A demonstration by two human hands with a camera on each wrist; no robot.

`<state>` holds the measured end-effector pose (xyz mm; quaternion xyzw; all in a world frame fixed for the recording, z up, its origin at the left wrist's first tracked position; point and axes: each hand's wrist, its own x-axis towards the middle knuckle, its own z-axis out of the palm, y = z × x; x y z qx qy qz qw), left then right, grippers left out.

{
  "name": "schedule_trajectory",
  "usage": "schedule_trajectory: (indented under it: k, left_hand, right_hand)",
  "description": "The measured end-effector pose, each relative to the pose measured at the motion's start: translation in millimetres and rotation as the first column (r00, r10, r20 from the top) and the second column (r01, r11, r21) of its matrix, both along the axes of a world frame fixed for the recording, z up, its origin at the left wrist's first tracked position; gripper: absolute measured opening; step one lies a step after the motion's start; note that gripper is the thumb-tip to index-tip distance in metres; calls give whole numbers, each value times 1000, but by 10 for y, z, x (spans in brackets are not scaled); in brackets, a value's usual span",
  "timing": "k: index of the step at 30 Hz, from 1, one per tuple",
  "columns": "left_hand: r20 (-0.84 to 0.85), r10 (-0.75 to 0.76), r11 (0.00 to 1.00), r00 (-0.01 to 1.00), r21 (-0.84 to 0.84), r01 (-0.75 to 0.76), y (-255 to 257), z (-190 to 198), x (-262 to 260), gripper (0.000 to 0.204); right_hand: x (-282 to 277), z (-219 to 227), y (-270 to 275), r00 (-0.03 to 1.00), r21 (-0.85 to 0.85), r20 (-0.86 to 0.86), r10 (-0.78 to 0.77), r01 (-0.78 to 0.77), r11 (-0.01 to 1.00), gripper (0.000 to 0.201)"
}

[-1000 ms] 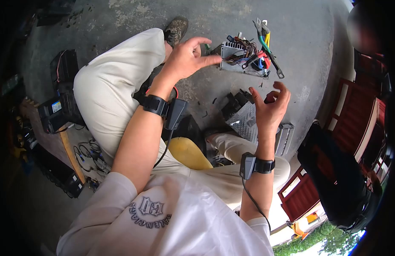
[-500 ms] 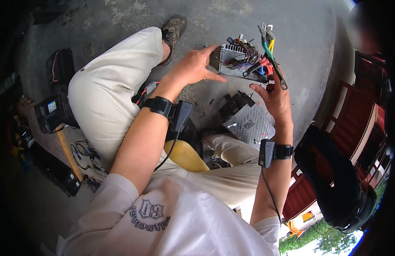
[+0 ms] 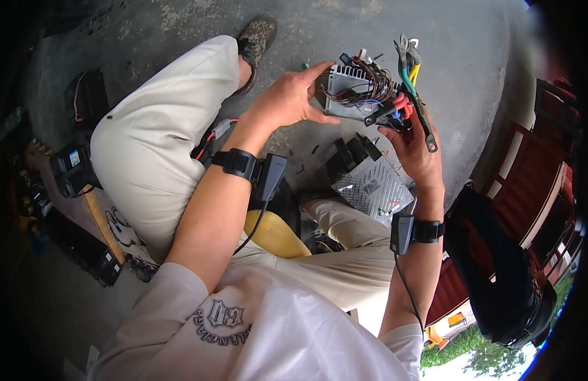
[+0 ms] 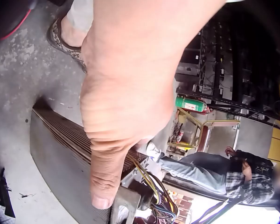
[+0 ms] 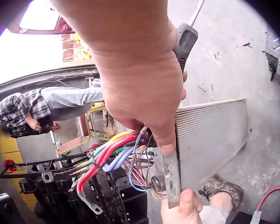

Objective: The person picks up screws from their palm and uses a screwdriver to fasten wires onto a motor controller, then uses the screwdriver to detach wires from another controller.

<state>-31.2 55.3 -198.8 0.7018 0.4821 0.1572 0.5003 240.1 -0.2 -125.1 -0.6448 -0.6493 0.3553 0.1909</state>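
A finned metal unit (image 3: 352, 86) with bundled wires is held between both hands. My left hand (image 3: 281, 101) grips its finned end; in the left wrist view the thumb of this hand (image 4: 126, 102) lies along the unit's edge (image 4: 70, 172). At the wired end, my right hand (image 3: 420, 152) holds the unit from below, its fingers partly behind thick cables (image 3: 413, 82) with metal lugs. The right wrist view shows my right hand (image 5: 140, 79) on a metal flange (image 5: 171, 179), with a grey screwdriver handle (image 5: 185, 41) tucked against the palm.
A patterned metal box (image 3: 373, 187) lies on the floor below the unit, beside black parts (image 3: 345, 159). Cables and black equipment (image 3: 78, 235) are at the left. A person in a checked shirt (image 4: 249, 186) is in the background.
My right hand has risen from beside the unit to take hold of its wired end. My left hand has closed around the finned end, and the unit has shifted slightly right and down.
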Motion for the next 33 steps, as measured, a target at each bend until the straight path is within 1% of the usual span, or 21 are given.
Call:
schedule_trajectory:
  k: [3,5,6,8,9,11,12,14,15,17,18,19,20,21,23,24,26,27,29,31,33]
  left_hand:
    - [-3,-15,1000,1000,14,15,-14,8,8,111]
    - [-20,14,995,1000,-94,-16,-30,34,23,113]
    - [-18,15,996,1000,-93,-17,-35,70,27,113]
    - [-55,-35,994,998,-104,30,-31,142,8,109]
    - [-56,-25,995,998,-102,19,-20,161,-24,109]
    - [-140,-87,982,986,-177,62,-11,168,-59,96]
    - [-134,-85,982,987,-179,61,-13,189,-57,96]
    - [-112,-43,998,993,-57,37,-11,234,-57,77]
    - [-109,-42,998,993,-59,35,-31,220,-61,77]
    - [-128,9,1000,992,-7,-10,-66,197,-76,58]
    - [-128,13,1000,992,-6,-13,-66,226,-90,58]
    - [-93,16,999,996,37,-13,-73,283,-102,50]
    - [-58,18,997,998,81,-13,-88,325,-109,42]
    - [-57,20,997,998,82,-15,-96,345,-118,42]
    - [-43,-6,991,999,134,11,-86,379,-139,29]
    - [-42,-2,990,999,138,8,-84,381,-153,29]
    - [33,-10,991,999,131,5,-132,370,-166,23]
    - [36,-6,991,999,131,1,-133,393,-177,23]
    - [33,-56,998,998,45,54,-141,438,-189,21]
    - [58,-67,998,996,8,67,-160,520,-182,21]
    - [75,-74,997,994,-14,75,-135,544,-186,21]
  right_hand:
    - [9,-18,-12,1000,17,-2,29,-29,999,70]
    - [14,-67,-51,999,28,31,-7,7,1000,71]
    - [-25,-8,-57,999,29,32,-7,6,1000,71]
    - [-151,177,-105,987,69,-1,-159,159,985,62]
    - [-135,192,-181,989,71,-2,-149,148,986,62]
    - [-42,204,-442,955,195,70,-288,270,943,43]
    - [-53,291,-561,955,195,76,-286,267,944,43]
    - [-171,504,-762,947,232,-83,-309,320,918,28]
    - [-276,600,-796,941,317,-202,-273,326,890,15]
    - [-469,738,-791,895,488,-399,-202,393,779,7]
    - [-563,817,-742,858,517,-482,-177,442,733,12]
    - [-638,902,-692,816,538,-560,-147,493,684,18]
    - [-679,990,-676,759,502,-636,-143,546,671,25]
    - [-748,1065,-636,730,503,-669,-138,582,638,25]
    - [-807,1174,-586,700,494,-706,-107,595,634,33]
    - [-844,1204,-546,701,497,-706,-103,593,634,33]
    - [-897,1250,-494,716,536,-690,-106,604,590,36]
    - [-909,1264,-453,718,537,-688,-103,600,593,36]
    - [-919,1277,-378,732,568,-679,-54,571,593,36]
    - [-933,1262,-315,754,571,-653,-74,553,607,39]
    - [-953,1189,-195,851,678,-525,-30,439,589,39]
